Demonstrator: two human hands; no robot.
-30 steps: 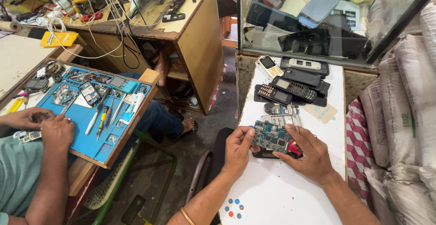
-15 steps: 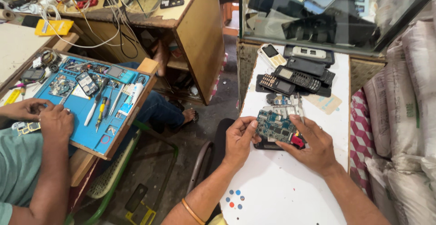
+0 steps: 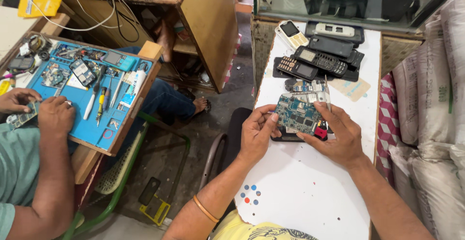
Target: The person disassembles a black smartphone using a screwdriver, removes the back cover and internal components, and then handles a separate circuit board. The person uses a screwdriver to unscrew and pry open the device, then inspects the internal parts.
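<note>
- Teal-green, the bare phone circuit board (image 3: 299, 114) sits tilted up between both hands over the narrow white table (image 3: 310, 191), so its component face shows to the eyes above.
- The left hand (image 3: 256, 133) pinches the board's left edge, thumb and fingertips closed on it.
- The right hand (image 3: 339, 136) curls around the right edge, fingers partly closed, steadying it.
- Beneath lies a dark phone body (image 3: 290, 134), kept close.
- Farther along the table, dark keypad phones and shells (image 3: 319, 58) lie heaped.
- At left, another person's hands (image 3: 38, 111) work over a blue repair mat (image 3: 92, 123) carrying tools.
</note>
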